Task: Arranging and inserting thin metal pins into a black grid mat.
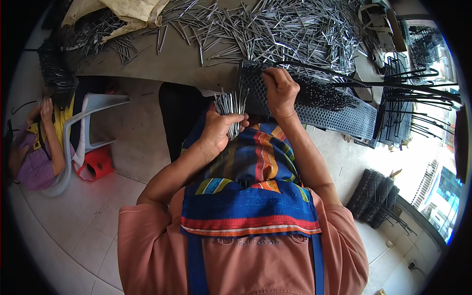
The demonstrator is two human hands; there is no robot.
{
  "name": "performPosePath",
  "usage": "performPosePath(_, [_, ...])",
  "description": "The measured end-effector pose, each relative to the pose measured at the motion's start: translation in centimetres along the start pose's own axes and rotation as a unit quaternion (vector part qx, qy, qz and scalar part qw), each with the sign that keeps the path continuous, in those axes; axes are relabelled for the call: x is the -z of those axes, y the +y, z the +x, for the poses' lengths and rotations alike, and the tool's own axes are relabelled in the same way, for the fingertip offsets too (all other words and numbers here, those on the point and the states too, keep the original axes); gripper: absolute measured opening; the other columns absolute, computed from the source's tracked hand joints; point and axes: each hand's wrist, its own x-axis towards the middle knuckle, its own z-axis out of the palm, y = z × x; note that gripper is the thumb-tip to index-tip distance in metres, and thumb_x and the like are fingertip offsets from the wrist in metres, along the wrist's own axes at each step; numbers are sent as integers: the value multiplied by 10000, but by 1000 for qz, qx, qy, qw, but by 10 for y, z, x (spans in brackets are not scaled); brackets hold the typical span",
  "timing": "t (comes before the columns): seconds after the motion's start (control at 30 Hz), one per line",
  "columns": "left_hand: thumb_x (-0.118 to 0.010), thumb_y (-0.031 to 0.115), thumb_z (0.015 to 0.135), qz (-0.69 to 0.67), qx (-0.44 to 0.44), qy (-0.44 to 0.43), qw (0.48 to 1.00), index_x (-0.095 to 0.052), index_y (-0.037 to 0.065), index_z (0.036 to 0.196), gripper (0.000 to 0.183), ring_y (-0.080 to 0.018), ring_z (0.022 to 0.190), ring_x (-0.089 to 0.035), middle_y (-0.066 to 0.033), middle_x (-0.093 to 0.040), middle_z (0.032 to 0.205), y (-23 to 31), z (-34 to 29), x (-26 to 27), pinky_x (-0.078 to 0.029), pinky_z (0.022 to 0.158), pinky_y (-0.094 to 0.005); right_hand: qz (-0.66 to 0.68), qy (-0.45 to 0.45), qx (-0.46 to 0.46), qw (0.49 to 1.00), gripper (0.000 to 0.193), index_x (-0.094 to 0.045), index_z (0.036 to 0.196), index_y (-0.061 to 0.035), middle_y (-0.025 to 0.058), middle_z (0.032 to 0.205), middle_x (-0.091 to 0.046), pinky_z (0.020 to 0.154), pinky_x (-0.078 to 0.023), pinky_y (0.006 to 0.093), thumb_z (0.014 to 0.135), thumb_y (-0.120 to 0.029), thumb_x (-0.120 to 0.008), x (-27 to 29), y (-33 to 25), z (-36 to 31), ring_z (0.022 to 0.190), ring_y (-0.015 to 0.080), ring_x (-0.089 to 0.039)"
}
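Note:
My left hand is closed round a bundle of thin metal rods, which stand up out of the fist above my lap. To its right, my right hand is held over a dark perforated tray with a honeycomb of holes. Its fingers are pinched together; whether a rod is between them is too small to make out. Many dark rod ends stick up from the tray's holes to the right of this hand. The tray slants from the table's front edge down to the right.
A large heap of loose metal rods covers the table. Pale cloth lies at the back left. Another person sits at the left by a grey plastic chair. Black racks stand on the floor at right.

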Motion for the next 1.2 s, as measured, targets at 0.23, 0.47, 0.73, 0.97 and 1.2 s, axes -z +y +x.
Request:
performPosePath(0.23, [-669,-53,782,-3,-1,-14,1000,-661,-14,975,197,-223,694,-690,-134,-712,851,4,2,-2,-553,619,-327,-137,-87,88,983,109,-706,852,-80,45,730,-630,549,-492,355,774,-146,-744,6,-5,21,636,282,-640])
performPosePath(0.47, [-668,-89,758,-25,2,-51,998,-639,-2,993,252,-241,673,-705,-144,-704,818,4,4,-11,-572,575,-325,-14,-112,-65,992,126,-701,828,-50,57,658,-642,498,-445,310,785,-158,-749,29,-13,5,529,170,-603])
performPosePath(0.73, [-631,-44,823,39,-43,-23,998,-667,-15,982,166,-244,771,-718,-136,-714,880,-4,-2,-14,-591,647,-347,332,-221,-431,810,46,-692,841,-18,-33,628,-574,459,-327,202,851,-62,-692,37,-13,-14,498,31,-448])
performPosePath(0.97, [-643,-28,831,56,9,-10,998,-658,-17,1012,181,-243,725,-709,-150,-707,865,-9,-9,-13,-597,622,-358,234,59,-130,962,57,-710,874,-11,-31,744,-612,542,-362,193,831,21,-691,27,12,3,611,33,-486])
performPosePath(1.2, [-642,-24,838,68,1,-19,997,-660,-40,964,129,-247,732,-716,-167,-710,858,-6,2,-12,-599,622,-353,62,-21,-81,995,106,-712,881,0,28,754,-643,606,-443,227,779,31,-716,18,11,-2,668,84,-574])
